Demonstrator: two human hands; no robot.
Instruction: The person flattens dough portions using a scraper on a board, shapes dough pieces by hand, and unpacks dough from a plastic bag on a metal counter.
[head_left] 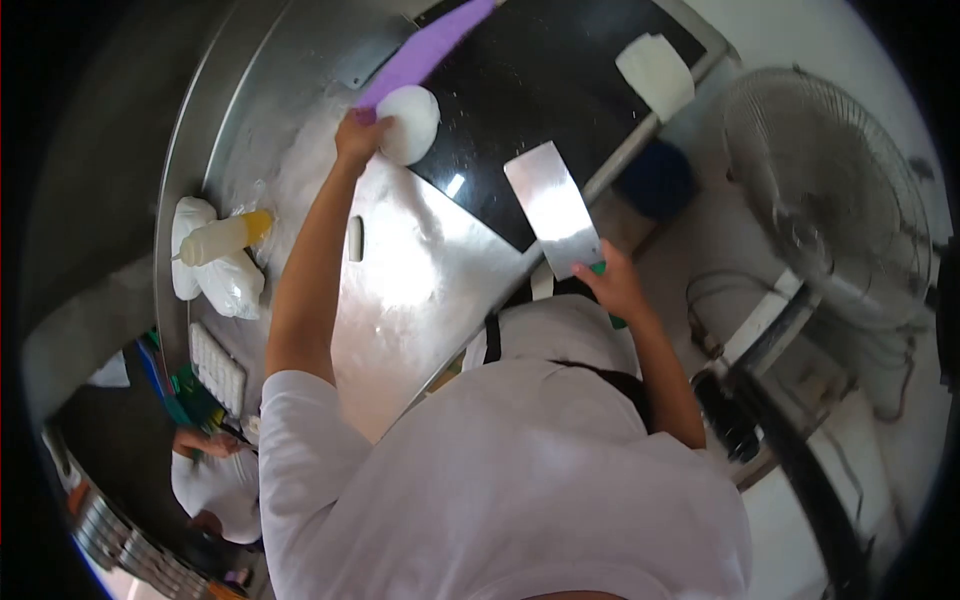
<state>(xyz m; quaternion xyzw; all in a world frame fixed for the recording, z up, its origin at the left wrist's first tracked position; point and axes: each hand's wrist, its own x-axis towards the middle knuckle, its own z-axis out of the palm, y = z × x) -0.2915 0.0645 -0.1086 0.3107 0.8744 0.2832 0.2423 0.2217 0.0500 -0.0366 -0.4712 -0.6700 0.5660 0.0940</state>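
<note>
My left hand point(358, 142) is closed at the edge of a flat white disc point(410, 125), over the border between the steel surface and the black board. A long, flat purple piece point(425, 55) runs from beside these fingers toward the top of the view; whether they grip it too I cannot tell. In my right hand point(616, 287) is a cleaver point(553, 205) with a broad, shiny rectangular blade and a green handle mostly hidden by the fingers. Its blade points up and left, over the front edge of the board.
A squeeze bottle with a yellow cap point(225, 238) lies on white plastic bags point(235, 285) at left. A small pale bar point(356, 239) rests on the steel table point(420, 260). White cloth point(657, 77) lies at the board's far corner. A fan point(825, 165) stands right; another person point(215, 490) is lower left.
</note>
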